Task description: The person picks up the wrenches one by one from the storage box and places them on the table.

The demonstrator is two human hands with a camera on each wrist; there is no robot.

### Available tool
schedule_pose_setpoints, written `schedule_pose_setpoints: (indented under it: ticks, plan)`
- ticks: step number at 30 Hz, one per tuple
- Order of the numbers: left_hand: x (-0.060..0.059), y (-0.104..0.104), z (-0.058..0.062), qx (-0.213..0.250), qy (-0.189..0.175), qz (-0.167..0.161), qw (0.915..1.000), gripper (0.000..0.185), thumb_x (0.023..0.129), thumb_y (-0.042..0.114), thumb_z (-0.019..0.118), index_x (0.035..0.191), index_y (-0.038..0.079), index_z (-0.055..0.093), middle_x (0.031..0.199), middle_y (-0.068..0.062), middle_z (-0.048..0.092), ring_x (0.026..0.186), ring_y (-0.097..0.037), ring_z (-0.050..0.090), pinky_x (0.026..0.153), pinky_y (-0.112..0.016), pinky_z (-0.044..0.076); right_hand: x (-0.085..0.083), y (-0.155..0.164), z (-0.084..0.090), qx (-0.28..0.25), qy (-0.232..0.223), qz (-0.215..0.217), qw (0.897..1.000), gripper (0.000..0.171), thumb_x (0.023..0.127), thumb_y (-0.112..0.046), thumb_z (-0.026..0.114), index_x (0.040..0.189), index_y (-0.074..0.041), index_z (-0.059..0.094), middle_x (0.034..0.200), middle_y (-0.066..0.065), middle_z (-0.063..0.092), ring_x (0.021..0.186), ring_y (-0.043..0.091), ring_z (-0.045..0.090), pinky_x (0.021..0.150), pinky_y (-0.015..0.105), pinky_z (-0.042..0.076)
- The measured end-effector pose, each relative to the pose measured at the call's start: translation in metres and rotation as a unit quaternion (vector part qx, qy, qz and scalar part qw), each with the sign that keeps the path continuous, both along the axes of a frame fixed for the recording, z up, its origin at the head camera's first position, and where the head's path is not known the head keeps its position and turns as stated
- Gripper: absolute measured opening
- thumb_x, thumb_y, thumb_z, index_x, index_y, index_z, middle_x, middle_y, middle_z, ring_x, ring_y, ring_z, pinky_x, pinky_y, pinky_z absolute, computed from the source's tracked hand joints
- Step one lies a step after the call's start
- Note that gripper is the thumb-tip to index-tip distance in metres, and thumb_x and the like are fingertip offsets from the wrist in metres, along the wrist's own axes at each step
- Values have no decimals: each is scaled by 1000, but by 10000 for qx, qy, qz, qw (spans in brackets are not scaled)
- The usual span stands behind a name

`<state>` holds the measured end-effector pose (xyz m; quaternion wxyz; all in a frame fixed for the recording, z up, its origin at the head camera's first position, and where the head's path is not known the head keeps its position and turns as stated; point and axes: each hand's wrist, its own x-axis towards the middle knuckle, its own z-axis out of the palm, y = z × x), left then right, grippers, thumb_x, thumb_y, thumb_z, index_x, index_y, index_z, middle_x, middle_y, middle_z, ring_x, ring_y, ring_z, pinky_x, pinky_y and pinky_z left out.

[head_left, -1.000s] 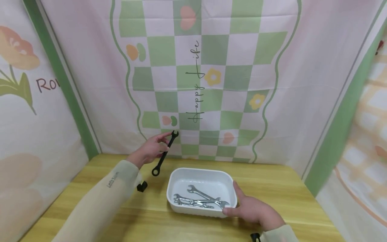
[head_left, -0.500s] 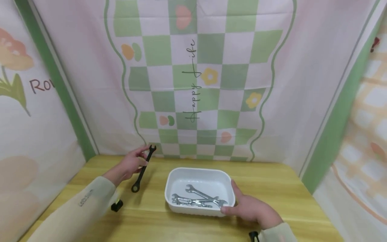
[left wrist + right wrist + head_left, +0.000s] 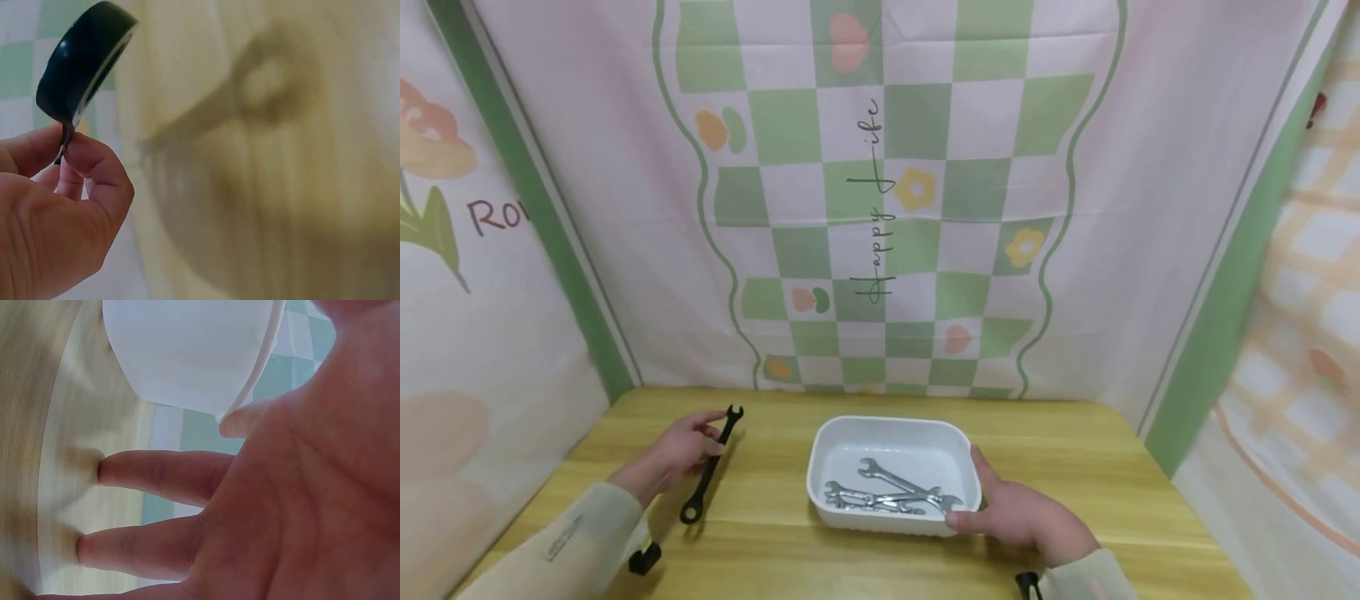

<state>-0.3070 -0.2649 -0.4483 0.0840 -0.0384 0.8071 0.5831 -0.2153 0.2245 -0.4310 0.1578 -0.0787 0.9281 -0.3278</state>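
My left hand (image 3: 683, 448) pinches a black combination wrench (image 3: 708, 475) by its shaft, above the left side of the table. The wrench's open end points away and its ring end points toward me. In the left wrist view, thumb and fingers meet on the shaft, and the dark ring end (image 3: 84, 62) shows large. A white plastic bin (image 3: 889, 523) stands mid-table, with several silver wrenches (image 3: 898, 482) lying crossed inside. My right hand (image 3: 1030, 518) touches the bin's right end with thumb and index finger. Its other fingers extend straight toward the table in the right wrist view.
The wooden table (image 3: 805, 567) meets a checked fabric backdrop (image 3: 910, 250) at the back. Fabric panels also stand at left and right. Black wrist-camera pieces show beneath both sleeves. The wrench casts a shadow on the table (image 3: 350, 156).
My left hand has carried the black wrench leftward, away from the bin, and lower toward the table. My right hand stays at the bin, and the silver wrenches lie as before.
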Motion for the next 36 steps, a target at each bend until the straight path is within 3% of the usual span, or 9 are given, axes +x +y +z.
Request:
schedule_pose_setpoints:
  ticks: [10, 22, 26, 30, 36]
  plan:
    - [12, -18, -18, -253, -144, 200, 9994, 70, 81, -11, 66, 145, -10, 39, 109, -19, 58, 85, -25, 59, 70, -36, 51, -1, 0, -1, -27, -32, 18, 10000, 123, 80, -54, 77, 158, -5, -4, 133, 38, 50, 113, 42, 57, 97, 63, 41]
    - [18, -22, -24, -439, -183, 319, 9984, 72, 76, -14, 66, 143, -10, 40, 130, -34, 54, 83, -25, 64, 69, -38, 55, -4, 1, -4, -16, -78, -49, 10000, 125, 79, -54, 78, 158, -5, -5, 133, 37, 50, 112, 40, 56, 98, 63, 40]
    - [18, -23, -25, -671, -138, 387, 9969, 72, 74, -15, 67, 142, -11, 43, 117, -32, 59, 76, -25, 62, 65, -37, 55, -3, 0, -3, 19, -75, -48, 10000, 125, 79, -54, 78, 158, -5, -5, 132, 38, 51, 113, 41, 56, 97, 63, 40]
    - [18, -22, -24, -1200, -29, 384, 9920, 72, 71, -13, 68, 140, -11, 46, 100, -23, 60, 65, -22, 58, 57, -34, 54, -2, 0, -2, 32, -62, -33, 10000, 124, 79, -54, 78, 158, -4, -4, 130, 37, 52, 112, 41, 57, 97, 63, 41]
    - [18, -20, -22, -1643, -58, 453, 9854, 70, 72, -10, 65, 139, -10, 47, 96, -23, 60, 53, -16, 53, 51, -31, 51, -2, 0, -2, 33, -52, -28, 10000, 125, 80, -54, 78, 158, -4, -5, 130, 35, 53, 109, 38, 58, 96, 62, 42]
